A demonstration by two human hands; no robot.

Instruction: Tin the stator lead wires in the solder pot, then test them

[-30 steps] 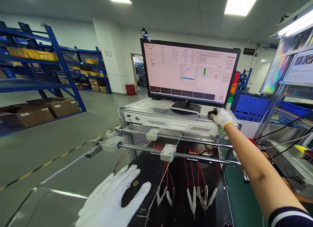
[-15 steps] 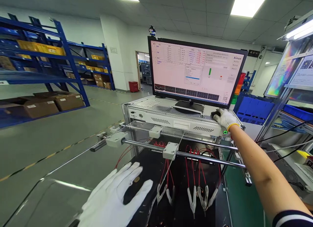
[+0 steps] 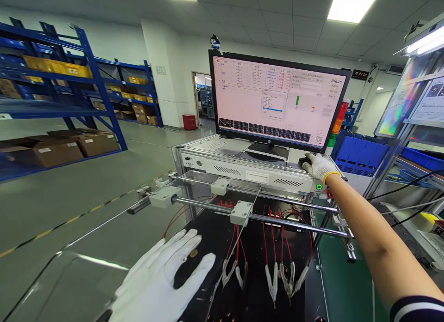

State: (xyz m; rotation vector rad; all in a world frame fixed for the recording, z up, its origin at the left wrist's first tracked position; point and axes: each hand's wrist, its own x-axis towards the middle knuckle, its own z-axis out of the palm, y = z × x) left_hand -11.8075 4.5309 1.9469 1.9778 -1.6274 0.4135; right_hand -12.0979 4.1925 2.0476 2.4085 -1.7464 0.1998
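Observation:
My left hand, in a white glove, lies open over the left side of the black bench top, thumb apart from the fingers. My right hand wears a white knit glove with a yellow cuff. Its fingers curl over a small dark object, apparently a computer mouse, mostly hidden, on the white instrument case. Just behind stands a monitor showing a test table and a small dialog. Grey alligator clips on red wires hang between my hands.
Two metal rails with white blocks cross above the bench top. A green-lit power button is on the case front. Blue shelves stand left; a signal tower and blue crate are at right.
My right forearm has shifted slightly and a red knob now shows beside the wrist. The left hand stays almost still. The view has moved very little.

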